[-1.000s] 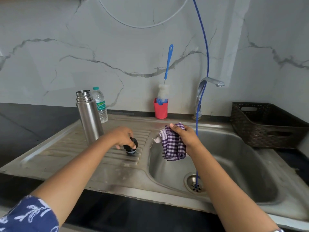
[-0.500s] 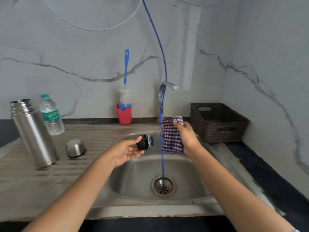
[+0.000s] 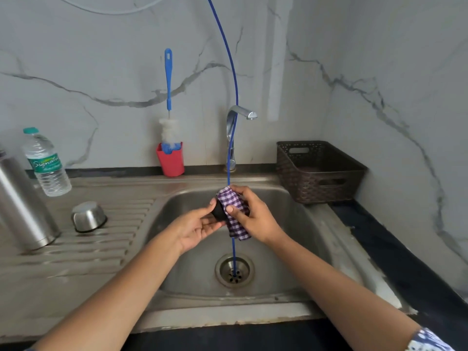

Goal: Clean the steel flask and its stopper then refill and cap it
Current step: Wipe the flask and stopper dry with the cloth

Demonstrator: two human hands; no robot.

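Over on the far left, the steel flask [image 3: 22, 206] stands upright on the ribbed draining board, its top cut off by the edge of view, so I cannot tell whether its mouth is open. Behind it is a plastic water bottle [image 3: 46, 163], apparently sealed and full. To its right, well apart from it, the steel cup [image 3: 88, 216] sits upside down on the ribs. Further right, at the back wall, a bottle brush [image 3: 168, 97] stands in a red holder [image 3: 171, 159], nobody touching it.

Above the sink basin [image 3: 291, 224], the left hand [image 3: 195, 228] cradles the black stopper [image 3: 219, 211], fingers curled under and round it. The right hand [image 3: 255, 216] pinches a checked cloth [image 3: 235, 214] between thumb and fingers and presses it against the stopper's right side. The tap [image 3: 234, 127] behind shows no water running, and a blue hose [image 3: 234, 97] hangs down into the drain.

I'd judge the work to be early or midway: the stopper is being wiped, while refilling the flask, fitting the stopper and capping all seem left to do. Whether the flask's inside has been cleaned, I can't tell.
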